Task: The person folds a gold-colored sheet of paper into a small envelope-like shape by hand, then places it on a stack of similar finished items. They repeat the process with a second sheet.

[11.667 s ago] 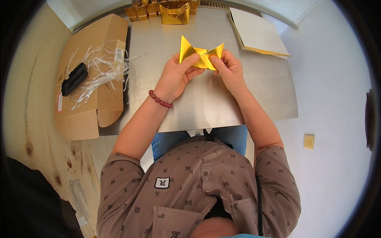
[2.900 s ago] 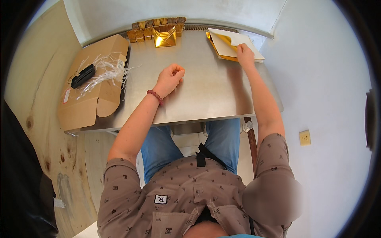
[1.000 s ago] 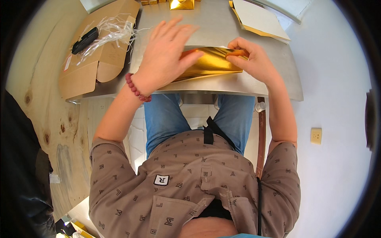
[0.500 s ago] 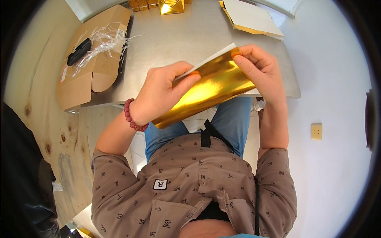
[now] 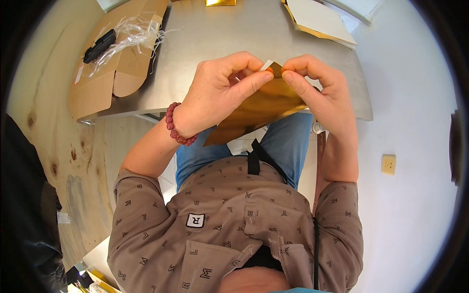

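While both hands meet above the near edge of the grey table (image 5: 234, 44), they pinch the top corner of a gold sheet (image 5: 259, 107), whose white underside shows as a small turned-up tip between the fingertips. The left hand (image 5: 220, 93) closes thumb and forefinger on that corner from the left, its other fingers curled in over the sheet; a red bead bracelet (image 5: 175, 124) sits on its wrist. The right hand (image 5: 320, 90) grips the same corner from the right, fingers bent tight, thumb tip touching the paper. The gold sheet hangs down and to the left from the pinch, slanting over the table edge toward the person's lap, its lower corner just beside the bracelet. On the far left of the table lies an opened cardboard box (image 5: 112, 63) with a tangle of clear plastic strips (image 5: 129, 36) and a black tool (image 5: 99, 46) on it. At the far right corner rests a stack of sheets (image 5: 320, 19), white side up with gold edges showing. A small gold folded piece (image 5: 220, 2) sits at the far edge, mostly cut off by the picture's rim.
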Demonstrator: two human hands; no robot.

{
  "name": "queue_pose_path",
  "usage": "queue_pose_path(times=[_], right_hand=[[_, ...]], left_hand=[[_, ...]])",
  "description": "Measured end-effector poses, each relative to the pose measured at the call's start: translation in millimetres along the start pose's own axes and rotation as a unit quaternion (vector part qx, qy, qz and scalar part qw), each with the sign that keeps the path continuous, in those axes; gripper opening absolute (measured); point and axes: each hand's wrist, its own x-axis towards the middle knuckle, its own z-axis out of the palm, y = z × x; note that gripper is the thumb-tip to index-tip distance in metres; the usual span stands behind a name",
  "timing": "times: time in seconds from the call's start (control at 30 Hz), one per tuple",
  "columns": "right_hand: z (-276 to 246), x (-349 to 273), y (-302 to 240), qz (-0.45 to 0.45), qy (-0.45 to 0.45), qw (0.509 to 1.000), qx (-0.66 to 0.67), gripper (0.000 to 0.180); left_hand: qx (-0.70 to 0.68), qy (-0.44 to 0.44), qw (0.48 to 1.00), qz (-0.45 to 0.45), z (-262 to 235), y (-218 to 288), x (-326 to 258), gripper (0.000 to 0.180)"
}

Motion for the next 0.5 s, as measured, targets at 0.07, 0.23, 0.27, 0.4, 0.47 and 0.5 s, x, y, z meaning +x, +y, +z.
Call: queue_pose_path(times=[0.07,0.23,0.27,0.4,0.47,0.5], right_hand=[[1.8,0.4,-2.1,-0.015,0.004,1.0,-0.014,0.01],[5.9,2.3,-5.3,-0.047,0.014,0.998,-0.027,0.008],[6.5,2.5,-5.7,-0.047,0.017,0.999,-0.021,0.007],[8.0,1.2,-7.4,-0.051,0.032,0.998,-0.023,0.006],[8.2,2.3,-7.5,-0.068,0.039,0.996,-0.031,0.006],[8.4,2.4,-7.7,-0.066,0.042,0.996,-0.03,0.006]], left_hand=[[-0.016,-0.004,1.0,0.001,0.7,0.0,-0.6,0.013],[-0.078,-0.014,0.997,0.017,-0.5,-0.1,0.4,0.009],[-0.075,-0.014,0.997,0.021,-0.9,0.3,0.0,0.01],[-0.071,-0.01,0.997,0.011,-1.4,3.7,-3.0,0.011],[-0.069,-0.007,0.998,0.01,-1.1,5.0,-3.0,0.012],[-0.066,-0.006,0.998,0.01,-1.1,5.5,-3.2,0.012]])
